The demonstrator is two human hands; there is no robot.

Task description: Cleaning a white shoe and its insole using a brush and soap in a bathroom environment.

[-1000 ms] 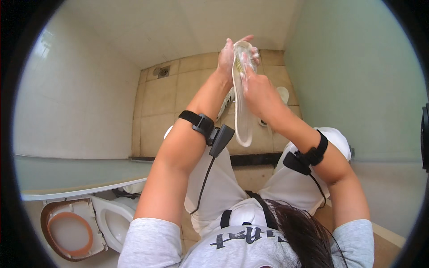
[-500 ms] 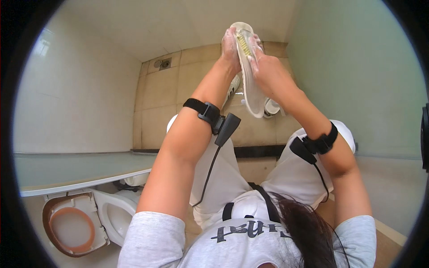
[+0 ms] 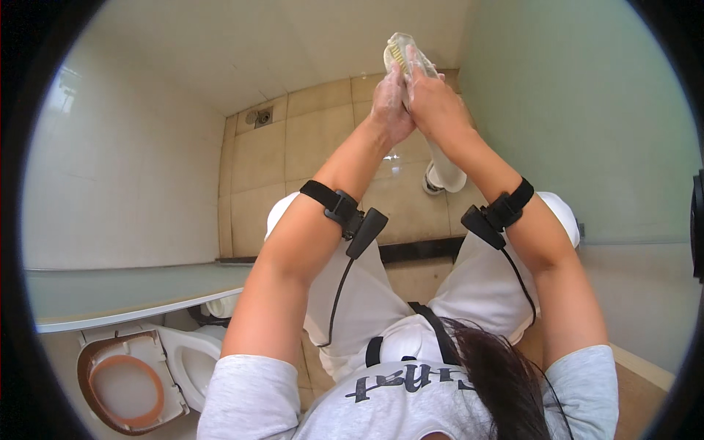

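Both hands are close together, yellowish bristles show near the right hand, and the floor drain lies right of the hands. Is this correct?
Not quite: the head view shows the floor drain left of the left hand and right hand. They are close together, with yellowish bristles near the latter.

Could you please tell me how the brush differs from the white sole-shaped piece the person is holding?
The brush shows yellowish bristles; the sole-shaped piece is white. The brush looks rough and rowed, while the piece looks smoother. The brush's visible strip is narrower than the piece. Both are partly hidden.
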